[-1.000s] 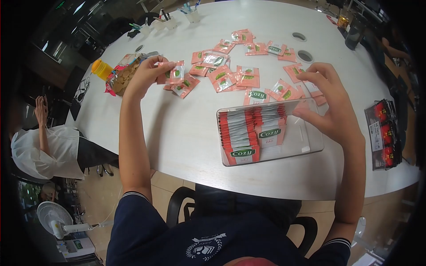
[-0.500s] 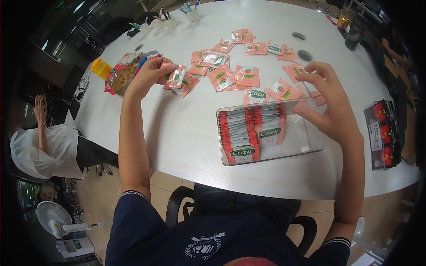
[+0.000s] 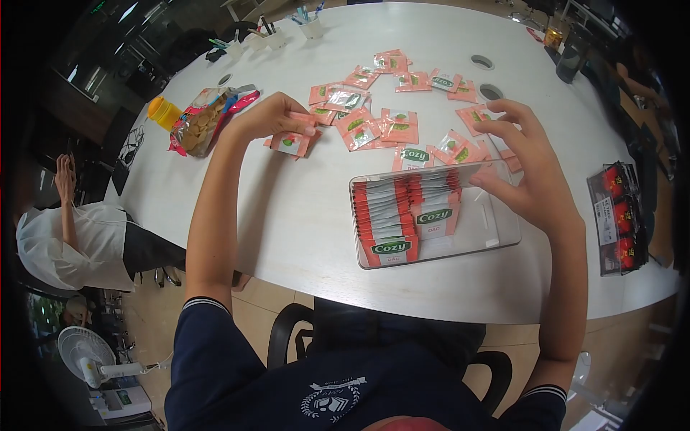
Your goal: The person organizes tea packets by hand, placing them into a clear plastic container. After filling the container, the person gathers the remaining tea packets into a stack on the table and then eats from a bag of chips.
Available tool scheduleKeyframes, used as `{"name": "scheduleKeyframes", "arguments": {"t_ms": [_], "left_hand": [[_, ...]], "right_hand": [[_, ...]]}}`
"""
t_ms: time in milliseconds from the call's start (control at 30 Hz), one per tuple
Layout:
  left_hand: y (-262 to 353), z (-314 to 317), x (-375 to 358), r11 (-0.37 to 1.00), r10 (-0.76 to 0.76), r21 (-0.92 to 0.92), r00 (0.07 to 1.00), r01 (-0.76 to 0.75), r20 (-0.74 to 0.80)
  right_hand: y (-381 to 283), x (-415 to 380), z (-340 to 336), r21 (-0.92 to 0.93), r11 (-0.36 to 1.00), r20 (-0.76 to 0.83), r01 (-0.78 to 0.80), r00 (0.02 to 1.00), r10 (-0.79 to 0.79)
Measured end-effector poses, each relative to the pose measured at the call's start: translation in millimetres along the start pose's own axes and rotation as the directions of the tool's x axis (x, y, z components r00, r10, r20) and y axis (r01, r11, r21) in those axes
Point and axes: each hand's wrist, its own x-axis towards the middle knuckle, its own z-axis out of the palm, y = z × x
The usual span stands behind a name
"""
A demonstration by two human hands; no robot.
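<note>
Bent at the wrist, my left hand (image 3: 277, 118) pinches a pink tea sachet (image 3: 290, 143) between thumb and fingers, over the left end of the scattered sachets. Part of that sachet is hidden by the fingers. My right hand (image 3: 530, 169) is open, thumb and fingers spread and curved, with the thumb overlapping the far right rim of a clear plastic box (image 3: 489, 233). Two rows of upright Cozy tea sachets (image 3: 388, 215) fill the box's left and middle; bare plastic shows at its right end.
Loose pink sachets (image 3: 399, 126) lie across the white table (image 3: 302, 215) beyond the box. At left are a snack bag (image 3: 198, 128) and a yellow bottle (image 3: 164, 113); a red-and-black package (image 3: 619, 219) sits at right. Pen cups (image 3: 311, 29) stand far back. A person (image 3: 75, 244) is at left.
My left hand has moved a little right and turned downward, bringing its sachet lower and flatter over the pile. The right hand and box have stayed nearly in place.
</note>
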Motion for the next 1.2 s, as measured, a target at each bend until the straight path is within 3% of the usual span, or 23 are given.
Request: {"name": "scheduleKeyframes", "arguments": {"t_ms": [67,167,367,400,433,500,533,600,633,667,767,867,967,1067,1167,1200], "left_hand": [[0,6,6,0.995,0.079,0.054,0.997,-0.079,0.007],[11,5,6,0.992,0.004,0.126,1.0,-0.007,0.024],[10,8,8,0.967,0.132,0.227,0.99,-0.118,-0.044],[-1,8,12,0.878,0.373,0.371,0.919,-0.304,-0.13],[-22,7,21,0.73,0.598,0.52,0.783,-0.443,-0.172],[-45,2,26,0.597,0.747,0.642,0.625,-0.481,-0.226],[-55,-1,28,0.653,0.703,0.62,0.653,-0.435,-0.282],[-39,-2,19,0.873,0.418,0.403,0.848,-0.276,-0.325],[-27,-4,11,0.973,0.157,0.207,0.956,-0.106,-0.247],[-13,-2,4,0.994,-0.102,0.028,0.988,0.106,-0.112],[-3,10,0,0.978,-0.093,0.168,0.983,0.12,-0.159],[0,5,2,0.97,-0.138,0.193,0.987,0.151,-0.079],[1,6,1,0.982,-0.085,0.165,0.995,0.094,-0.059],[11,7,-8,0.975,-0.076,0.198,0.99,0.098,-0.117],[1,-2,-5,0.982,-0.059,0.173,0.995,0.072,-0.08],[-2,-6,-11,0.997,-0.071,0.025,0.988,0.075,-0.14]], "right_hand": [[0,0,0,0.0,1.0,-0.001,-0.006,1.0,0.006],[0,0,0,-0.002,1.0,0.001,-0.004,1.0,0.004],[3,0,-1,-0.017,1.0,0.001,-0.012,1.0,0.012],[4,0,0,-0.027,1.0,-0.005,-0.009,1.0,0.009],[4,-1,0,-0.036,0.999,-0.01,-0.008,1.0,0.008],[6,0,0,-0.031,0.999,-0.016,-0.027,1.0,0.026],[7,-1,0,-0.029,0.999,-0.018,-0.036,0.999,0.035],[8,-1,1,-0.038,0.998,-0.016,-0.049,0.999,0.049],[8,-1,1,-0.042,0.998,-0.014,-0.054,0.998,0.054],[8,0,2,-0.044,0.998,-0.01,-0.055,0.998,0.054],[7,0,3,-0.048,0.997,0.003,-0.053,0.999,0.053],[7,0,2,-0.05,0.997,0.011,-0.06,0.998,0.06],[9,0,3,-0.053,0.996,0.006,-0.07,0.998,0.07],[10,0,2,-0.053,0.997,-0.005,-0.062,0.998,0.062],[10,0,1,-0.071,0.996,-0.028,-0.051,0.998,0.05],[10,0,1,-0.078,0.996,-0.041,-0.048,0.998,0.045]]}}
